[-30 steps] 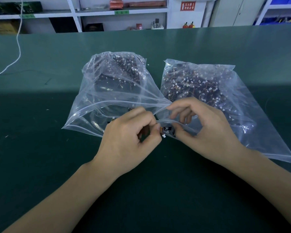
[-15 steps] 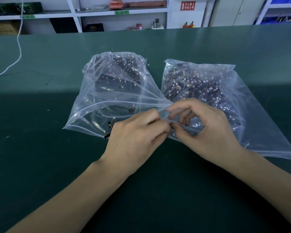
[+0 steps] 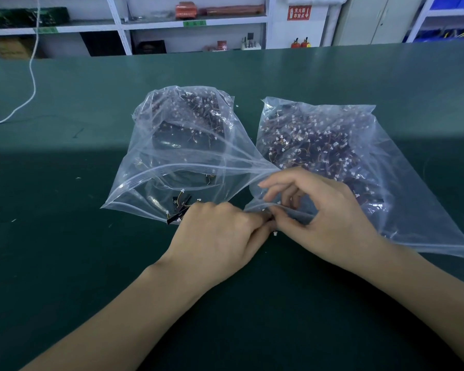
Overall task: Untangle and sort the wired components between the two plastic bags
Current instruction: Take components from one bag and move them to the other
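A green mat-covered table (image 3: 65, 263) is filling most of the frame, with white shelving (image 3: 193, 22) running along the upper edge and a white cable (image 3: 32, 76) trailing down at upper left.

Two clear plastic bags are lying side by side at centre. The left bag (image 3: 150, 183), mouth gaping toward the viewer, is holding a smaller dark heap of wired components far back, plus a few loose pieces (image 3: 180, 207) just inside its near lip. The right bag (image 3: 399, 196) is holding the bigger, denser mass of tangled wired components (image 3: 314, 145).

Both hands are meeting low between the bag mouths. The right hand (image 3: 330, 220) is pinching something tiny between thumb and fingertip, its other fingers arching loosely over the right bag's lip. The left hand (image 3: 220, 236) is curling tight, its fingertips closing against the right hand's pinch.

A second ago the left hand was showing a small black piece in the open; now the hands are closing together over it, hiding it, with only a small white connector (image 3: 275, 232) peeking out beneath. That suggests a wire is being teased free, not yet dropped into either bag.
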